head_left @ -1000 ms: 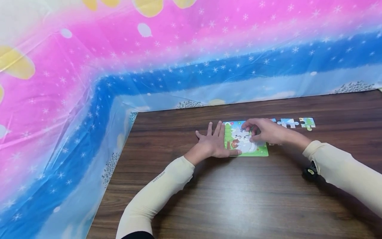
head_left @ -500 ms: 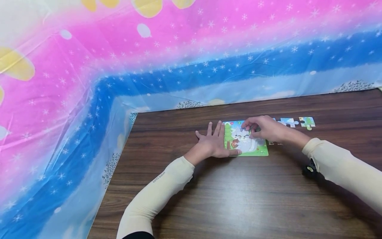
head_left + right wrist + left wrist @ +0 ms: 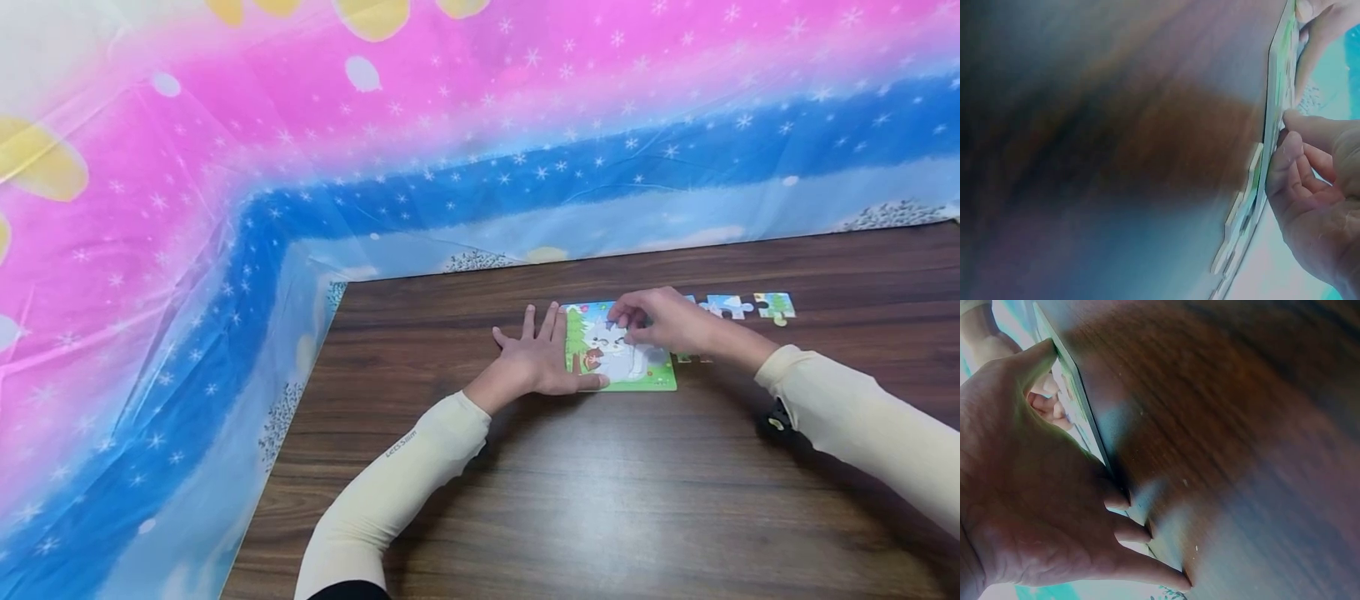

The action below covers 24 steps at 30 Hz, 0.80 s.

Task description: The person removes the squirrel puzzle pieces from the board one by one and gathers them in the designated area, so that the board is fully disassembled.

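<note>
cream sleeves (image 3: 405,475) reach over the brown table (image 3: 555,492). the left hand (image 3: 534,362) has its fingers spread, with its thumb on the puzzle board (image 3: 624,364), which lies on the table. the right hand (image 3: 667,321) bends its thumb and finger over the board; i can't tell if they pinch anything. loose pieces (image 3: 725,306) lie beside it. behind hangs a pink and blue cloth (image 3: 450,133).

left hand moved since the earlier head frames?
No, no visible shift either way: the left hand keeps its place relative to the far-left corner of the table.
</note>
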Tool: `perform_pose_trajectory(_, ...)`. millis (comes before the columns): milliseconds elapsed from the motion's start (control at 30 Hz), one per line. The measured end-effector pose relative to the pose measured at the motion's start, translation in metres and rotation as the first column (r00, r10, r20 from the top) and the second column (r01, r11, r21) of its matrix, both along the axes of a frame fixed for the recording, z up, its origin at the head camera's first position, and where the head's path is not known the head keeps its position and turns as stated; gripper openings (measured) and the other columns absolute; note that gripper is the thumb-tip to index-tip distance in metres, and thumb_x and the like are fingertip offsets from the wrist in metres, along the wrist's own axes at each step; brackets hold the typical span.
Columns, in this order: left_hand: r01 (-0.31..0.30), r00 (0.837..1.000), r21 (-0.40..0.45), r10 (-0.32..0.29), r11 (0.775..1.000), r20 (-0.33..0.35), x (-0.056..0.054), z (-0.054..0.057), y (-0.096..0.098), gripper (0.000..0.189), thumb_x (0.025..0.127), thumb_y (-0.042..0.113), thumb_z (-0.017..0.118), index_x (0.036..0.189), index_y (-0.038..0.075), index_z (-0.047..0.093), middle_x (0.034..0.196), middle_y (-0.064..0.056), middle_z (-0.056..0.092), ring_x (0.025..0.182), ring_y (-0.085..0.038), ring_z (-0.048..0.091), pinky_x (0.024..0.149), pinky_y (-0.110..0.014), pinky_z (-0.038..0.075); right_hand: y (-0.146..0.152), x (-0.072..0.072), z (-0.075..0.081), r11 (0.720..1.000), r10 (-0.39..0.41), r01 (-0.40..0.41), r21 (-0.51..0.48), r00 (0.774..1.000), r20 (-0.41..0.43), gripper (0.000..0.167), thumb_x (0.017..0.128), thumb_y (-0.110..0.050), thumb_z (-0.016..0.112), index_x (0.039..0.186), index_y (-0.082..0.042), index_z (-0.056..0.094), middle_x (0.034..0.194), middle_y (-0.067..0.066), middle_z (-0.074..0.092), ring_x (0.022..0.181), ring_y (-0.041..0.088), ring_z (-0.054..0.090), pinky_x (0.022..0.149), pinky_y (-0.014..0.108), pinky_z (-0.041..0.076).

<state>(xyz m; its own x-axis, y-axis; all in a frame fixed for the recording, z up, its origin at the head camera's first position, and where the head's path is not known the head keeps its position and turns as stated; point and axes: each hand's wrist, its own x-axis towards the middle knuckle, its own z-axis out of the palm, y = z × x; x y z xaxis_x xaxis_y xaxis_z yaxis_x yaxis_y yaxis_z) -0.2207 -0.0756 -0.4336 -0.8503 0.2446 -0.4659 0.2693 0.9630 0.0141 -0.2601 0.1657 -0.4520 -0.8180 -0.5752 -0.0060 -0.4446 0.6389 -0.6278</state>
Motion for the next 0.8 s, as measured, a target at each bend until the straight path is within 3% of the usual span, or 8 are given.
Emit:
perform_pose_trajectory(533, 0.009, 1.0, 0.016, -0.008, 1.0, -0.024, 0.002, 0.001, -0.001, 0.125, 0.085, 0.095, 0.044, 0.172, 0.019, -0.006, 0.181, 0.002, -0.012, 0.168, -0.032, -0.009, 0.119, -0.085, 0.015, 0.002, 0.002, -0.002, 1.0, -0.01, 0.01, -0.024, 1.0, 0.009, 0.031, 0.097, -0.007, 0.076, 0.128, -0.011, 0.068, 0.111, 0.004, 0.072, 0.101, 0.018, 0.068, 0.088, 0.041, 0.056)
perform_pose_trajectory(700, 0.007, 1.0, 0.009, -0.007, 1.0, -0.013, 0.002, 0.001, -0.001, 0.126, 0.085, 0.095, 0.044, 0.172, 0.019, -0.007, 0.18, 0.002, -0.013, 0.168, -0.032, -0.009, 0.119, -0.085, 0.015, 0.002, -0.002, 0.005, 0.998, -0.015, 0.023, -0.063, 0.992, 0.129, 0.024, 0.101, -0.009, 0.07, 0.125, -0.009, 0.07, 0.106, 0.006, 0.076, 0.098, 0.019, 0.071, 0.084, 0.036, 0.057)
perform_pose_trajectory(800, 0.007, 1.0, 0.012, -0.007, 1.0, -0.017, 0.001, 0.002, -0.001, 0.125, 0.086, 0.094, 0.045, 0.172, 0.02, -0.006, 0.181, 0.002, -0.011, 0.168, -0.032, -0.009, 0.12, -0.084, 0.014, 0.0, -0.007, 0.009, 0.992, -0.043, 0.072, -0.102, 0.964, 0.262, 0.02, 0.103, -0.011, 0.068, 0.122, -0.008, 0.069, 0.102, 0.009, 0.077, 0.09, 0.021, 0.07, 0.073, 0.033, 0.053)
